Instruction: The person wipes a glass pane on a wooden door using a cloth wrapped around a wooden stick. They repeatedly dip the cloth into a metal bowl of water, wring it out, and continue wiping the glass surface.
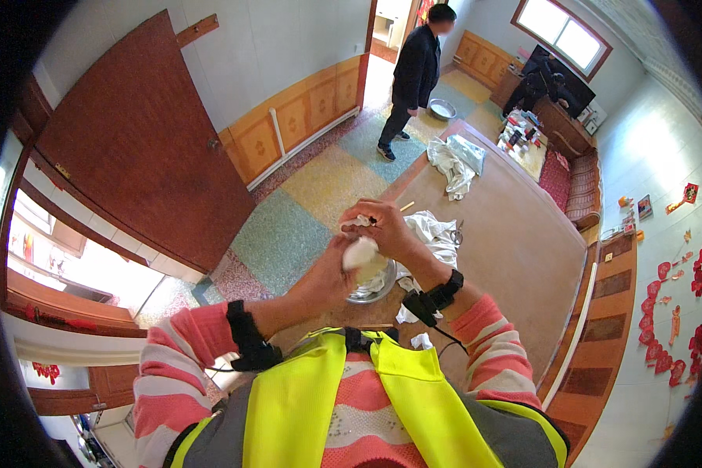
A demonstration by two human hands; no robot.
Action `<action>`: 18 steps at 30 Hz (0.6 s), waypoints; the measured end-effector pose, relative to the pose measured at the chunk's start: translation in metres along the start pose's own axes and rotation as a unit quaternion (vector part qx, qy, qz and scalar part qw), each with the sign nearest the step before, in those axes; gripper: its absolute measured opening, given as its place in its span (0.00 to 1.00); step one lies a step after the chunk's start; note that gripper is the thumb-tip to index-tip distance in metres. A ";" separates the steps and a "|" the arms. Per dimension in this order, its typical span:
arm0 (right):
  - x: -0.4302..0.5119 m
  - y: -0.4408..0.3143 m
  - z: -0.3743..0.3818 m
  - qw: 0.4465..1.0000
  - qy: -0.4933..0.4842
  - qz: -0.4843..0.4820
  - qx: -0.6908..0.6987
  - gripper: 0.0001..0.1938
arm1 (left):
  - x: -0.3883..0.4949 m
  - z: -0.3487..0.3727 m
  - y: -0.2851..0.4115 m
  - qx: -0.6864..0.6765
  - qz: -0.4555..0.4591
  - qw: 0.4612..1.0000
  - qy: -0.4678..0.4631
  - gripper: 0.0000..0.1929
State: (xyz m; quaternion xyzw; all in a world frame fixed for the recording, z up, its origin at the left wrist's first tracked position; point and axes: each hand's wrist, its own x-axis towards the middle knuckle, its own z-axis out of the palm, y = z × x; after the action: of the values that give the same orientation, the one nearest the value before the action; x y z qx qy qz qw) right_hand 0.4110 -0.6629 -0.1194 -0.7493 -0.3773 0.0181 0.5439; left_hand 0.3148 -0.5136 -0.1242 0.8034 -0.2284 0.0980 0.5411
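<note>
My left hand [330, 270] grips the side of a rounded white bundle [361, 254], blurred and apparently wrapped in cloth. Above it my right hand [381, 223] pinches a bunched white end [360, 220], which seems to belong to the same bundle; my fingers hide how they join. Just below and behind the bundle stands a metal basin [381, 294] with pale pieces in it, partly covered by my hands. Crumpled white cloth [433, 234] lies beyond my right wrist, with what looks like a pair of scissors [458, 231] at its edge.
The basin and cloths rest on a broad brown platform [520, 234]. A thin wooden stick [408, 206] and more white cloth [453, 169] lie farther off. A person [415, 70] stands beyond the platform's left edge, near another basin [442, 109]. A cluttered low table [523, 155] stands at the far end.
</note>
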 end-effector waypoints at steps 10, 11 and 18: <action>0.000 0.007 0.001 0.997 -0.020 -0.064 0.032 0.07 | -0.017 0.019 -0.026 -0.176 -0.158 0.971 0.023 0.24; 0.000 0.006 0.003 0.995 0.007 -0.103 -0.016 0.07 | -0.019 0.023 -0.028 -0.214 -0.164 0.961 0.059 0.22; -0.006 -0.049 -0.004 0.984 -0.012 -0.048 -0.173 0.02 | -0.029 0.019 -0.020 0.232 0.089 0.968 0.040 0.12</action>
State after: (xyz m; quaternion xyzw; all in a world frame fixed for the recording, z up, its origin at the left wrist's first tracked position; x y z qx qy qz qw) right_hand 0.3816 -0.6635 -0.0800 -0.8127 -0.4171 -0.0646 0.4016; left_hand 0.2974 -0.5170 -0.1600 0.8789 -0.2480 0.2276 0.3379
